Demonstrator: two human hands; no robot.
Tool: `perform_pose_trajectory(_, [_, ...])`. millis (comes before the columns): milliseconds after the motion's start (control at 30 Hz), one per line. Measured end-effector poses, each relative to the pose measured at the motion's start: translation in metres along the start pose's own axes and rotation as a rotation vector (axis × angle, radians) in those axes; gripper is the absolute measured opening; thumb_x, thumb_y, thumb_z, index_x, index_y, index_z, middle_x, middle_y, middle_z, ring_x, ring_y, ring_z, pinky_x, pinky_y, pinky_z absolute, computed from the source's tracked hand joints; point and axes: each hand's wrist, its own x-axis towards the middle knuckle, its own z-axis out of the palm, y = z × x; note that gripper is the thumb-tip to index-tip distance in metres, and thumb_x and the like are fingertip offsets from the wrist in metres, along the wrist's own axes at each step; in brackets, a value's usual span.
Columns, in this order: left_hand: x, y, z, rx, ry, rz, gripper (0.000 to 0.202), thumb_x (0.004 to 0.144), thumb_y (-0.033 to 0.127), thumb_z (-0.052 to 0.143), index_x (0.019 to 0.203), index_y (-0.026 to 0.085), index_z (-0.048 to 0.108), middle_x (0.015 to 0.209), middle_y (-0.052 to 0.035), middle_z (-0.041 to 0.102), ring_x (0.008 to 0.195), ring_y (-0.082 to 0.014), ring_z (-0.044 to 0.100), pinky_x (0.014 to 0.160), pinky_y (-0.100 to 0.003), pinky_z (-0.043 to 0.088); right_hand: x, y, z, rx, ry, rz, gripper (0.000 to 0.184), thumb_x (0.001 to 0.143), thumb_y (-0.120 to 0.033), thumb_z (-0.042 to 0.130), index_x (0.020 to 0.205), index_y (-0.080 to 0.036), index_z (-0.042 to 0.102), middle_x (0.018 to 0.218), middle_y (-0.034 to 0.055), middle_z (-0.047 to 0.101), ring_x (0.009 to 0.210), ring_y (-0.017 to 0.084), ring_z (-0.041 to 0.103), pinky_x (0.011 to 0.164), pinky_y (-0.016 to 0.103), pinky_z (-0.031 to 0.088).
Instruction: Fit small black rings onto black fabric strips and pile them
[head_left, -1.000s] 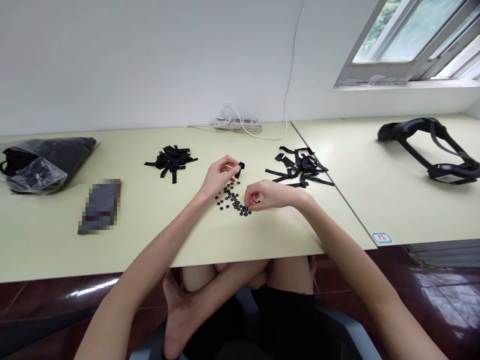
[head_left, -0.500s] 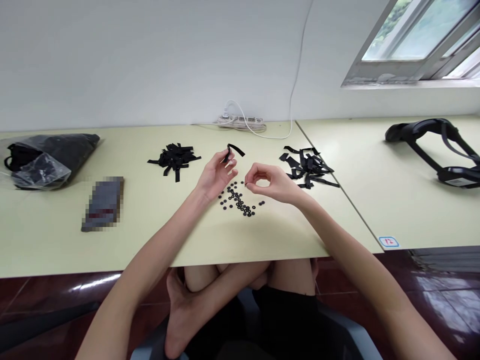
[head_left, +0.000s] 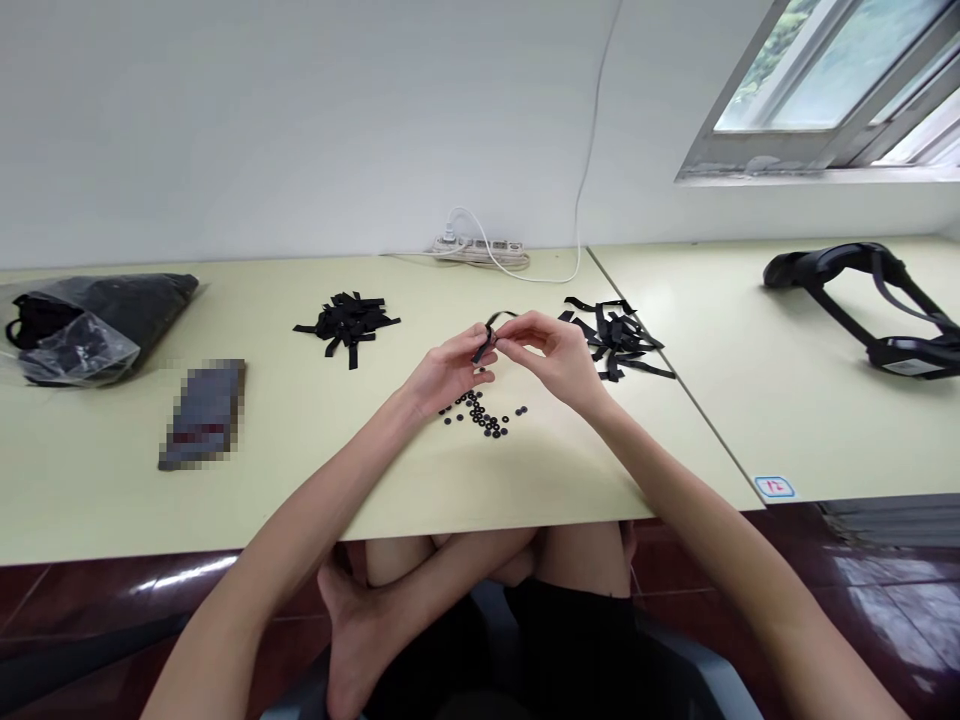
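My left hand (head_left: 448,372) and my right hand (head_left: 556,357) meet above the pale table (head_left: 300,470), both pinching one short black strap (head_left: 491,333) that loops between their fingertips. Whether the right fingers also hold a small ring I cannot make out. Just below the hands lies a scatter of several small black rings (head_left: 484,413). A pile of black straps (head_left: 615,333) lies right of my right hand. Another pile of black straps (head_left: 346,319) lies to the left, beyond my left hand.
A plastic bag with dark contents (head_left: 82,325) sits at the far left, a blurred dark packet (head_left: 201,414) near it. A white power strip (head_left: 480,250) with cable lies by the wall. A black head-worn device (head_left: 870,300) rests on the neighbouring table at right.
My right hand rose from the rings and came to the left hand. The left hand lifted the strap, and now both hands pinch it together.
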Motion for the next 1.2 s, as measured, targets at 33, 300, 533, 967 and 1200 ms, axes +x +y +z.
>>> perform_pose_trajectory(33, [-0.001, 0.0, 0.001, 0.001, -0.019, -0.008, 0.028, 0.085, 0.03, 0.094, 0.09, 0.017, 0.07, 0.087, 0.0003, 0.053, 0.074, -0.011, 0.049, 0.068, -0.025, 0.052, 0.0, 0.0, -0.001, 0.028, 0.002, 0.013, 0.014, 0.095, -0.038, 0.089, 0.101, -0.026, 0.084, 0.103, 0.0035, 0.085, 0.098, 0.023, 0.081, 0.1, 0.045, 0.069])
perform_pose_trajectory(300, [-0.004, 0.0, 0.001, 0.1, -0.135, -0.067, 0.024, 0.087, 0.033, 0.09, 0.093, 0.019, 0.071, 0.087, -0.0003, 0.043, 0.077, -0.0138, 0.043, 0.067, -0.024, 0.048, 0.005, -0.001, -0.003, 0.184, -0.058, 0.093, 0.015, 0.088, -0.036, 0.096, 0.093, -0.026, 0.087, 0.097, 0.0019, 0.083, 0.092, 0.02, 0.077, 0.093, 0.04, 0.066])
perform_pose_trajectory(533, [-0.003, -0.001, -0.008, 0.162, -0.192, -0.075, 0.03, 0.085, 0.04, 0.092, 0.102, 0.019, 0.078, 0.089, -0.0021, 0.043, 0.08, -0.0157, 0.041, 0.068, -0.027, 0.048, 0.003, -0.005, -0.004, 0.196, -0.158, 0.142, 0.023, 0.089, -0.042, 0.097, 0.103, -0.027, 0.086, 0.103, 0.0025, 0.079, 0.099, 0.021, 0.074, 0.096, 0.041, 0.064])
perform_pose_trajectory(967, [-0.003, -0.004, -0.008, 0.183, -0.248, -0.099, 0.037, 0.089, 0.05, 0.093, 0.09, 0.016, 0.077, 0.082, -0.0007, 0.042, 0.073, -0.0141, 0.042, 0.071, -0.029, 0.054, 0.003, -0.007, -0.007, 0.056, -0.22, -0.033, 0.026, 0.103, -0.054, 0.082, 0.103, -0.028, 0.081, 0.11, 0.0046, 0.073, 0.1, 0.021, 0.071, 0.101, 0.046, 0.061])
perform_pose_trajectory(1200, [-0.001, -0.003, -0.007, 0.143, -0.115, -0.089, 0.033, 0.091, 0.049, 0.09, 0.101, 0.019, 0.079, 0.092, -0.0019, 0.047, 0.082, -0.0155, 0.05, 0.077, -0.028, 0.059, 0.004, -0.003, -0.007, 0.1, -0.043, -0.001, 0.037, 0.102, -0.061, 0.083, 0.107, -0.026, 0.07, 0.103, 0.0032, 0.077, 0.1, 0.022, 0.076, 0.097, 0.042, 0.063])
